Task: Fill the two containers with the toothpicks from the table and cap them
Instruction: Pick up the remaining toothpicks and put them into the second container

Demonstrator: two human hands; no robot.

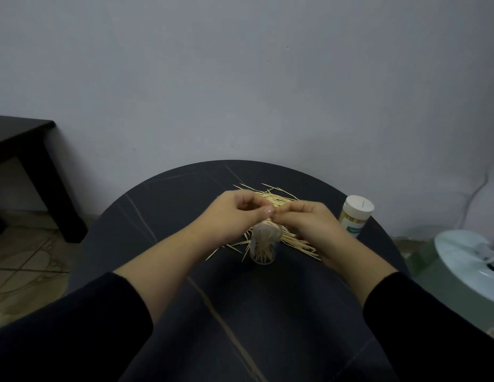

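Wooden toothpicks [268, 224] in one small bunch are pinched by the curled fingers [268, 209] of the left hand [240, 213] and right hand [309, 220]. The bunch stands in one open clear container [263, 250] just below. One loose pile [279, 198], uncountable, spreads around them on the dark tabletop [185, 216]. One white-capped container [355, 216] stands farther right.

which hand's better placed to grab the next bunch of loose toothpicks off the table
Probably right: the right hand hovers directly over the loose toothpicks, while the left hand sits nearer the open container.
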